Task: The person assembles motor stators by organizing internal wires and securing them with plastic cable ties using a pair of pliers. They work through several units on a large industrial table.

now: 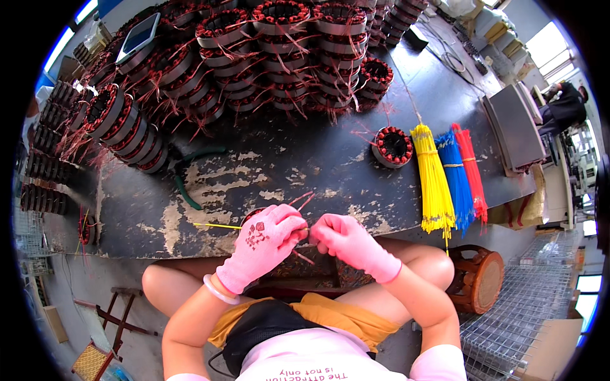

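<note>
Both my hands wear pink gloves and meet at the near edge of the table. My left hand (270, 235) is closed over a small motor stator (253, 214), mostly hidden beneath it; a bit of its dark red winding shows. Thin reddish lead wires (306, 200) stick out past the left fingers. A yellow wire (216, 225) runs out from under that hand to the left. My right hand (346, 241) is pinched shut close to the left fingertips; what it grips is hidden by the fingers.
Stacked stators (283, 54) with loose red leads fill the far side. Green-handled pliers (184, 181) lie left of centre. One stator (392, 147) stands beside bundles of yellow (434, 181), blue (454, 178) and red wires (469, 165). A wooden drum-shaped stool (483, 279) stands at right.
</note>
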`<state>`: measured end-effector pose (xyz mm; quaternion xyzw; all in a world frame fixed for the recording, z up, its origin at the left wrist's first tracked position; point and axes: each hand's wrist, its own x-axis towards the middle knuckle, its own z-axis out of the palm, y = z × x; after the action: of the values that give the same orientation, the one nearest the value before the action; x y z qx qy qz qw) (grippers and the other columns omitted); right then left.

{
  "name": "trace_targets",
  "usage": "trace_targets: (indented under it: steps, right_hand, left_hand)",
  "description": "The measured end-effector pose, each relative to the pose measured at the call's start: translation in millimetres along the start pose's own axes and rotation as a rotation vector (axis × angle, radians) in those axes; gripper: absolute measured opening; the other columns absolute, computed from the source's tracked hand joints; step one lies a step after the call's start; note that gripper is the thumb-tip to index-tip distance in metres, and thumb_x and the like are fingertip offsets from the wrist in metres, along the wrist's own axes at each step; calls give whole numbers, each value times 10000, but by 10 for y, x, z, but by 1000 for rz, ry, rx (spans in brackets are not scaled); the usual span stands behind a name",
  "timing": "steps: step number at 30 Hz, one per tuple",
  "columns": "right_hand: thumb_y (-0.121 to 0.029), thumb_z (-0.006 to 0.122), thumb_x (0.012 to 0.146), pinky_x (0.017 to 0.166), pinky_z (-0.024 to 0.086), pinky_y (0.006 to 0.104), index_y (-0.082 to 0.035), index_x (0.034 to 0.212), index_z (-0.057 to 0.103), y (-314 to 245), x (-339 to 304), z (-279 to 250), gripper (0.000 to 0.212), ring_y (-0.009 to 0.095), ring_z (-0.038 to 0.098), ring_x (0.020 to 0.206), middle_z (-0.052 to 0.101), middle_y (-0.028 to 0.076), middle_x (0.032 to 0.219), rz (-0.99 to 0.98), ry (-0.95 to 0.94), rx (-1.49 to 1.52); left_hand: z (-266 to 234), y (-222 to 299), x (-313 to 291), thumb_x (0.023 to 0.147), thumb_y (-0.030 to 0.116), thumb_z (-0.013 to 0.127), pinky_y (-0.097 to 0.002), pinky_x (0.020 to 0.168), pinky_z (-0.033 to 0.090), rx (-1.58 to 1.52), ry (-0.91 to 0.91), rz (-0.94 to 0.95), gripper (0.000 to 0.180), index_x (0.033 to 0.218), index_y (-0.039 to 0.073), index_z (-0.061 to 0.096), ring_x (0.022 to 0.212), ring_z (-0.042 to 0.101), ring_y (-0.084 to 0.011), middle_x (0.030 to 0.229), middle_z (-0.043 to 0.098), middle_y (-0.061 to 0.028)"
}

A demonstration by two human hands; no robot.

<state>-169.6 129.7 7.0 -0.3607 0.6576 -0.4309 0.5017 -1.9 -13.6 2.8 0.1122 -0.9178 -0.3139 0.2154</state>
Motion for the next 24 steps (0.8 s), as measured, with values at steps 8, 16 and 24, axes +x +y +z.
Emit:
trace_targets:
  steps: [8,16,24]
  right_hand:
    - [-397,759,868,703,529,417,-99,915,658,46,-366,-43,319,281,684,797,659,85,845,-194,144,-1032]
    - [-311,683,965,626,491,309,-96,1012,666,59,101,12,221,139,613,709,650,22,844,-89,12,-146]
    - [-250,790,852,642,526,349,-93,944,687,-39,-97,94,210,236,677,724,687,44,868,-594,469,-834]
  left_hand:
    - [-32,25,-15,788,33,743,-405,762,547,-16,-11,-6,180,950,88,686,877,667,-292,958,670,-59]
    - [-28,-15,6,820,107,747,-408,759,550,34,-41,44,188,990,114,668,876,653,-280,993,651,-42]
    - [-27,11,-20,785,37,746,-409,766,548,-13,-24,-5,192,955,96,680,880,664,-293,983,671,-55]
